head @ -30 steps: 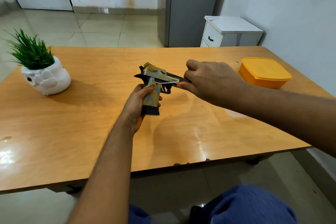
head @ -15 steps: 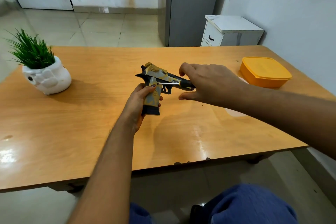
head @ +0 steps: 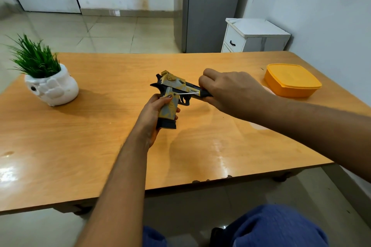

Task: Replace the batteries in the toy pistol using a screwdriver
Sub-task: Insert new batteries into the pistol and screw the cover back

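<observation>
Head view, single frame.

Item 1: toy pistol (head: 173, 94), yellow and grey camouflage pattern with black slide and black magazine base. Held above the middle of the desk (head: 100, 126), grip pointing down toward the person, barrel pointing right; whether the base touches the desk cannot be told.

Item 2: left hand (head: 152, 114), wrapped around the back of the pistol's grip, thumb laid along the upper part of the grip, fingers curled round the far side. Closed firmly on the toy.

Item 3: screwdriver (head: 190, 93), thin metal shaft lying nearly level, tip set against the upper part of the grip just beside the left thumb; dark handle mostly hidden.

Item 4: right hand (head: 230, 92), fingers curled in a fist around the screwdriver handle, back of the hand facing the camera, positioned over the pistol's barrel end.

Item 5: orange lidded container (head: 292, 79), shut, at the desk's far right, well apart from the hands.

Item 6: white sculpted pot with green grass-like plant (head: 50, 84), at the desk's far left.

Item 7: white drawer cabinet (head: 255, 36), on the floor behind the desk, beside a grey upright unit (head: 208, 6).

Item 8: blue trouser knees (head: 277, 226), bottom edge, below the desk's near rim.
</observation>
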